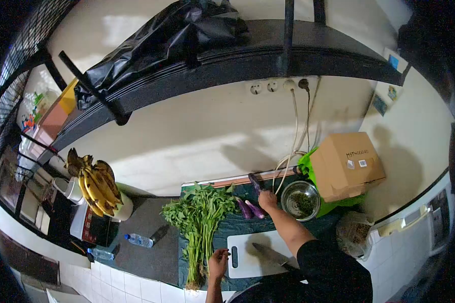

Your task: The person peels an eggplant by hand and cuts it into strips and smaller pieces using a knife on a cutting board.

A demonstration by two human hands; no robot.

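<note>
My right hand [268,199] is closed on the end of a long purple eggplant [255,184] near the wall. Two more purple eggplants [244,208] lie just left of it. My left hand [218,263] hovers at the left edge of the white cutting board [245,262], its fingers curled near the board's handle slot; whether it holds anything is too small to tell. A knife [269,253] rests on the board, partly under my right arm. Left of the board lies a large bunch of leafy greens [199,217], roots toward me. A metal bowl [301,201] with chopped greens stands right of my right hand.
A cardboard box [346,164] stands at the back right, with a clear bag [354,233] before it. Cables hang from wall sockets [272,87]. Bananas [97,188] and water bottles [139,240] are on the left. A black shelf [227,58] runs overhead.
</note>
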